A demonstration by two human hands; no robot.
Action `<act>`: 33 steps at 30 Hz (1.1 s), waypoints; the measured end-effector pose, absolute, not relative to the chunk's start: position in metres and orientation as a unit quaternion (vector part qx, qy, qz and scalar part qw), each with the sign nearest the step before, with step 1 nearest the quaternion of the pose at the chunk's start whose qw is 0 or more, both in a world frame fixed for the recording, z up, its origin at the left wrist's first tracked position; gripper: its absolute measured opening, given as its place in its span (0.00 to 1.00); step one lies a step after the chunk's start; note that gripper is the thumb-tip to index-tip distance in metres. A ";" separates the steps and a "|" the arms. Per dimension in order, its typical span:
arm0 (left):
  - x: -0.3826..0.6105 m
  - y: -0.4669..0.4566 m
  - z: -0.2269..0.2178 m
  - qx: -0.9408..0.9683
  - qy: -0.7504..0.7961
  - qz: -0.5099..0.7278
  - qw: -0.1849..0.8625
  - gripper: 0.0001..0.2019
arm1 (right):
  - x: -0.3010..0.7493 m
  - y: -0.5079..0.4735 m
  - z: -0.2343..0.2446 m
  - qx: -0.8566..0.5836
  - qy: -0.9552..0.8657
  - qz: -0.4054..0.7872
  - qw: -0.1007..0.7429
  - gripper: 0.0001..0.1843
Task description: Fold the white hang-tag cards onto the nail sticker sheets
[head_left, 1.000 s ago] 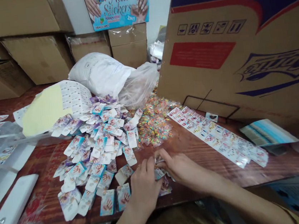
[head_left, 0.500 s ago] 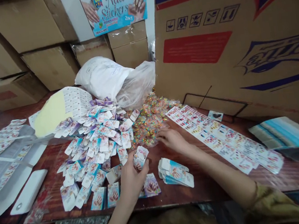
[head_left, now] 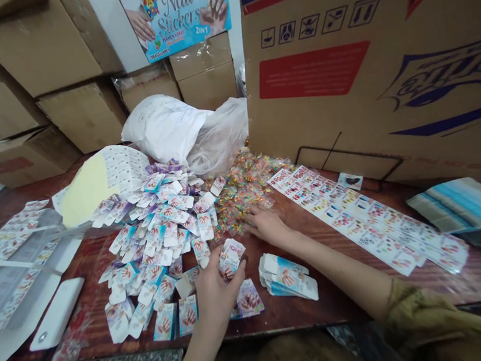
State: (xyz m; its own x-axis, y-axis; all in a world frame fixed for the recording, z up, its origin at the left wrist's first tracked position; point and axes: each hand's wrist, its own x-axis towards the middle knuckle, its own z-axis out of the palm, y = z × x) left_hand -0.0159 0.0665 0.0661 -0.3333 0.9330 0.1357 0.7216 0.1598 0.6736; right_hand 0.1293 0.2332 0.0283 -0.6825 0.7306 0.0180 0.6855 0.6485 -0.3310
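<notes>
Near the bench's front edge, the left hand (head_left: 216,290) pinches a card (head_left: 230,257) upright between thumb and fingers, just beside a small stack (head_left: 288,276). Farther in, the right hand (head_left: 267,226) rests fingers spread, holding nothing, at the edge of the candy packets (head_left: 242,192), beside the card heap (head_left: 163,230).

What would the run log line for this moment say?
left hand: holds sticker card | right hand: on candy packets | card stack: between hands
</notes>
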 end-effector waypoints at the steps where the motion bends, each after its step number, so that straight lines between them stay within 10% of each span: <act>1: -0.015 0.066 0.066 0.559 0.745 0.330 0.152 0.22 | 0.127 0.233 0.026 -0.394 -0.903 0.153 0.077 0.12; 9: -0.016 0.065 0.065 0.552 0.742 0.344 0.160 0.22 | 0.137 0.239 0.016 -0.422 -0.869 0.217 0.139 0.03; 33: -0.007 0.072 0.063 0.548 0.721 0.379 0.191 0.21 | 0.165 0.218 0.042 -0.422 -0.736 0.357 0.392 0.15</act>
State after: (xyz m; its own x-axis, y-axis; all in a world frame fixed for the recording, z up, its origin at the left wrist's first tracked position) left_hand -0.0072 0.0720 0.0629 -0.3262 0.9350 0.1388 0.6453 0.1130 0.7556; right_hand 0.1649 0.2180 0.0423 -0.3364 0.9003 0.2761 0.3409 0.3897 -0.8556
